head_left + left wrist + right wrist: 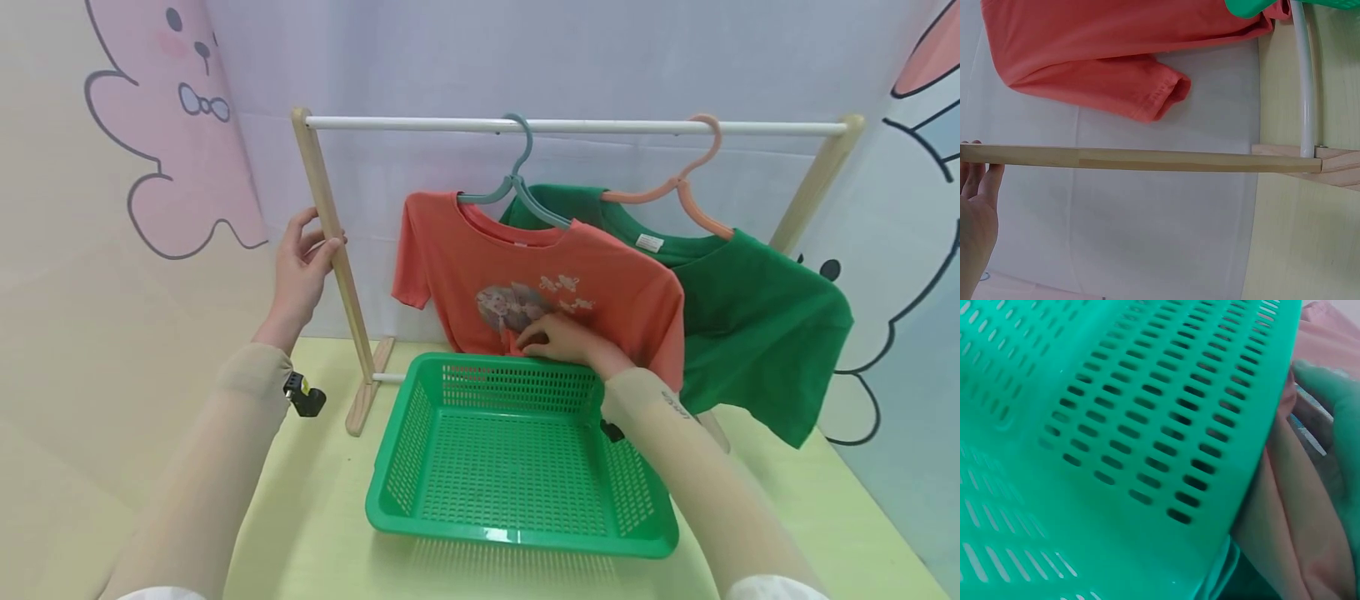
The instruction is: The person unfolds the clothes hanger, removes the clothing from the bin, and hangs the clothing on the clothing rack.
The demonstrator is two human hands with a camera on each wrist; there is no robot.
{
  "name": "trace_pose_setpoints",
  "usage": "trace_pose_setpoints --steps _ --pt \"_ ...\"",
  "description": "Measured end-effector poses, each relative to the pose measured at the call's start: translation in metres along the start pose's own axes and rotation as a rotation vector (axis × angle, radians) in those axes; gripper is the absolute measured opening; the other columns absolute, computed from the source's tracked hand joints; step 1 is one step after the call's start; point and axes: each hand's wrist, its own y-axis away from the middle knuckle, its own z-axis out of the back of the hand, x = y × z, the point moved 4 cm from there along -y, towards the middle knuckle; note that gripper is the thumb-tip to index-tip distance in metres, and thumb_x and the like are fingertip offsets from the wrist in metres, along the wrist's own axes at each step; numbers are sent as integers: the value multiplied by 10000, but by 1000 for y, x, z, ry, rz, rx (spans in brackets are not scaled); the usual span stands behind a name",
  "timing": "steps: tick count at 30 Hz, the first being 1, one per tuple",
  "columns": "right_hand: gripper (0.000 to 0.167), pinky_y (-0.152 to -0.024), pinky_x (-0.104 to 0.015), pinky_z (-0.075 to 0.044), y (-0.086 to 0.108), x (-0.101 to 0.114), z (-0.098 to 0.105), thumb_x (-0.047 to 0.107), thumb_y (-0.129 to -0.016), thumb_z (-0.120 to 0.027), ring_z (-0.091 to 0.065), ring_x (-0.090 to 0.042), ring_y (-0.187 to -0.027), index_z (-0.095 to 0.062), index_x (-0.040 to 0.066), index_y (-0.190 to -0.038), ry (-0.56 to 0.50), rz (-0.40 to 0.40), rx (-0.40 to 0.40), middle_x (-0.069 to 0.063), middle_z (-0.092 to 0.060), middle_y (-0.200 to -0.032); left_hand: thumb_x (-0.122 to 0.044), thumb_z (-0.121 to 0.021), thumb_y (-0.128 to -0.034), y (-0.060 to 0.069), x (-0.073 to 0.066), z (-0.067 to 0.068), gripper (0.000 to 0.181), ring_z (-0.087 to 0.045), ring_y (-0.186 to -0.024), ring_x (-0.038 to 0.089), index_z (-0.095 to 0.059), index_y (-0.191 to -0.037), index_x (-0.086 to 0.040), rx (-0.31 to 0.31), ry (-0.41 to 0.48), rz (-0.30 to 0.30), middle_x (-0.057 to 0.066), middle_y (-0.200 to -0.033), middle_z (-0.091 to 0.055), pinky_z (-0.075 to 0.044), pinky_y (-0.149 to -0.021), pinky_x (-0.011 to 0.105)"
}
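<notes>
My left hand [296, 271] holds the left wooden post [318, 179] of a small clothes rack, fingers and thumb about it; in the left wrist view the post [1166, 159] runs across the picture. With my right hand [566, 340] I pinch the front of a red T-shirt [457, 250], just behind the far rim of a green plastic basket [517, 542]. A small fold of cloth stands up at those fingertips. The shirt hangs on a blue-green hanger [517, 179]; its lower part is hidden behind the basket. In the right wrist view the basket wall [1147, 425] covers much of the hand.
A green T-shirt [765, 325] on an orange hanger [678, 185] hangs to the right, partly behind the red one. Both hangers hook over the white rail [420, 124]. The rack's left foot [367, 400] stands on the pale yellow table [315, 500] beside the basket.
</notes>
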Motion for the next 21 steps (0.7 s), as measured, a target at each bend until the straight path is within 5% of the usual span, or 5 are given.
trace_pose_setpoints --steps 6,11,16,19,21 --pt "284 -939 -423 -554 1 -2 -8 181 -987 -608 -681 -202 -1022 -697 84 -1238 31 40 42 -63 -734 -1176 -54 -597 -970 4 -7 -4 473 -665 -950 -10 -483 -1410 -184 9 0 -7 16 -1095 -647 -539 -808 141" --pt "329 -853 -380 -565 8 4 -10 186 -984 -610 -677 -153 -848 -657 80 -1293 53 47 -14 -76 -729 -1179 -71 -593 -976 1 -1 -4 481 -662 -959 -9 -470 -1423 -196 19 -24 -5 -21 -1091 -641 -540 -819 143" --pt "385 -671 -287 -478 18 21 -9 255 -986 -613 -505 -77 -562 -618 134 -1351 35 25 -64 -38 -720 -852 -125 -580 -992 -1 11 1 491 -654 -968 -24 -436 -1445 -243 14 -122 6 -38 -1116 -625 -530 -834 138" --pt "404 -598 -261 -406 27 34 -7 262 -985 -616 -442 -81 -523 -599 149 -1373 26 36 -107 -34 -635 -713 -173 -572 -1000 0 15 4 502 -651 -952 -46 -405 -1464 -268 4 -215 16 -25 -1139 -617 -522 -835 131" --pt "414 -614 -248 -410 35 44 -3 249 -975 -632 -501 -72 -598 -595 158 -1378 23 55 -151 -14 -688 -822 -203 -563 -1005 0 16 6 512 -652 -972 -25 -381 -1479 -273 3 -285 25 21 -1182 -610 -522 -844 131"
